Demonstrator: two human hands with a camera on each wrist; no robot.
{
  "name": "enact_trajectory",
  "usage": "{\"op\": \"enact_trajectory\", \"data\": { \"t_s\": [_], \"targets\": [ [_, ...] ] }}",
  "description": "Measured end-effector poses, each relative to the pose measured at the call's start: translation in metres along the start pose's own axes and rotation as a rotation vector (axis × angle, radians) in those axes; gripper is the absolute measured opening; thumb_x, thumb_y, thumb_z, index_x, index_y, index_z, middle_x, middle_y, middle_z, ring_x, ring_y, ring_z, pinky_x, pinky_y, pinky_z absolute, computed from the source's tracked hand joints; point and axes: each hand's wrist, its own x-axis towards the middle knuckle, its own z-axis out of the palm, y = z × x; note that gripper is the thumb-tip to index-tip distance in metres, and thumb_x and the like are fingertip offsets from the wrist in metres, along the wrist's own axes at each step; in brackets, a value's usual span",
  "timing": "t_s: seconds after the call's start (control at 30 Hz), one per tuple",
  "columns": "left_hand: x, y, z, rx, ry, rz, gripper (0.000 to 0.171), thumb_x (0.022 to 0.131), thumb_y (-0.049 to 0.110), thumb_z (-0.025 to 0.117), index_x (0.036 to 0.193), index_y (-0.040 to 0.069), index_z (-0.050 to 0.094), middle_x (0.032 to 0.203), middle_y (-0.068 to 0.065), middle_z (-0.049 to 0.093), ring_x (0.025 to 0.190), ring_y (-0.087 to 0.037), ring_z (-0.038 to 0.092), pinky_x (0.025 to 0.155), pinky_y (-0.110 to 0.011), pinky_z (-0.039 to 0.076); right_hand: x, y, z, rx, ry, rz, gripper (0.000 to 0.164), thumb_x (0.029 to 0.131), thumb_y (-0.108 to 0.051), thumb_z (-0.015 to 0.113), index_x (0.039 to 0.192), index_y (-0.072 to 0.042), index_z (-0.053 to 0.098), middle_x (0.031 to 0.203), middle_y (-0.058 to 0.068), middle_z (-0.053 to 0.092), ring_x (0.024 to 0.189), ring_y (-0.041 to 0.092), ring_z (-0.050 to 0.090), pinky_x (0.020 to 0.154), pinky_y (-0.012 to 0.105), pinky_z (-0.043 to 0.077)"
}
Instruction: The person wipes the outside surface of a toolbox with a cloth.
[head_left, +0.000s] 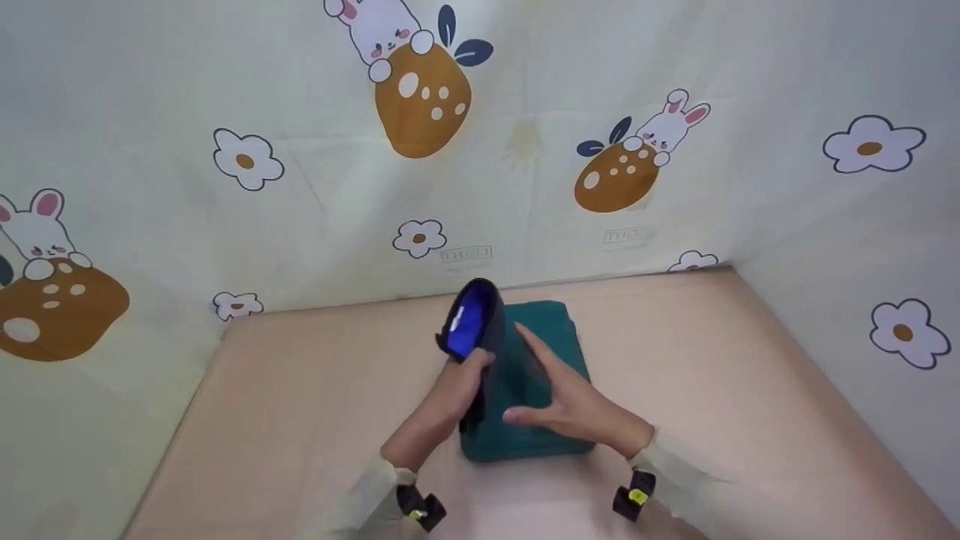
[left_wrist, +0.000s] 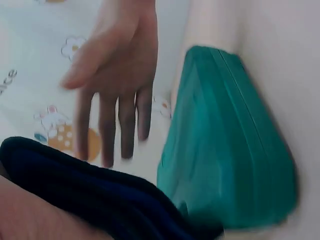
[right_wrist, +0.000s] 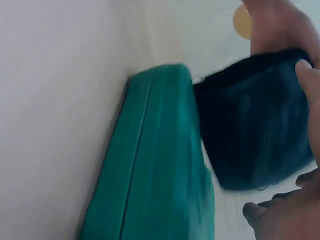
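Observation:
In the head view my left hand (head_left: 454, 390) grips a dark navy fabric pouch (head_left: 469, 319) at its near side, the thumb along the rim. The pouch is tilted, its mouth showing a bright blue lining with a small white label. A teal-green hard case (head_left: 529, 442) lies flat on the table, partly hidden behind the pouch and hands. Over the case my right hand (head_left: 577, 405) is held with thumb and fingers spread, apart from the pouch. The left wrist view shows the right palm (left_wrist: 122, 70) with straight fingers. A side seam runs along the case (right_wrist: 150, 130) in the right wrist view.
The table (head_left: 300, 390) has a pale pinkish cover. Cloth walls (head_left: 525, 187) printed with rabbits, brown fruit and flowers stand behind and on both sides. Each wrist carries a small black strap-on camera (head_left: 636, 495).

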Motion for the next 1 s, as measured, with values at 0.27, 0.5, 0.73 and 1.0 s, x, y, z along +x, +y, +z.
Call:
{"op": "enact_trajectory", "data": {
  "t_s": [0.27, 0.5, 0.73, 1.0],
  "targets": [
    [-0.002, 0.004, 0.028, 0.002, -0.222, 0.093, 0.091, 0.098, 0.056, 0.050, 0.160, -0.001, 0.016, 0.158, -0.023, 0.026, 0.138, -0.034, 0.036, 0.113, -0.058, 0.026, 0.009, 0.005, 0.010, 0.196, 0.090, -0.142, 0.095, 0.094, -0.020, 0.075, 0.163, -0.010, 0.010, 0.164, 0.010, 0.024, 0.144, 0.024, 0.033, 0.114, 0.050, 0.028],
    [0.010, -0.002, 0.013, -0.035, -0.395, 0.190, 0.084, 0.102, 0.041, 0.052, 0.163, 0.008, 0.005, 0.164, -0.015, 0.019, 0.147, -0.031, 0.026, 0.116, -0.052, 0.022, 0.012, 0.013, 0.000, 0.264, 0.390, -0.021, 0.039, 0.090, 0.002, 0.066, 0.128, 0.003, 0.059, 0.119, 0.009, 0.066, 0.108, 0.023, 0.060, 0.100, 0.041, 0.045],
    [0.019, -0.008, 0.004, 0.007, -0.362, 0.231, 0.073, 0.097, 0.016, 0.055, 0.162, 0.010, 0.022, 0.161, -0.010, 0.032, 0.145, -0.025, 0.034, 0.113, -0.047, 0.031, 0.014, 0.010, -0.004, 0.371, 0.568, 0.177, 0.027, 0.086, 0.002, 0.065, 0.113, 0.006, 0.064, 0.102, 0.011, 0.066, 0.093, 0.023, 0.058, 0.090, 0.037, 0.046],
    [0.034, -0.021, -0.024, -0.166, -0.106, 0.169, 0.044, 0.103, 0.011, 0.045, 0.146, -0.001, 0.045, 0.147, -0.017, 0.050, 0.133, -0.034, 0.049, 0.106, -0.046, 0.042, 0.008, 0.009, -0.017, 0.513, 0.583, 0.254, 0.039, 0.096, -0.006, 0.062, 0.133, 0.005, 0.056, 0.119, 0.017, 0.062, 0.107, 0.029, 0.057, 0.097, 0.043, 0.042]
  ]
}}
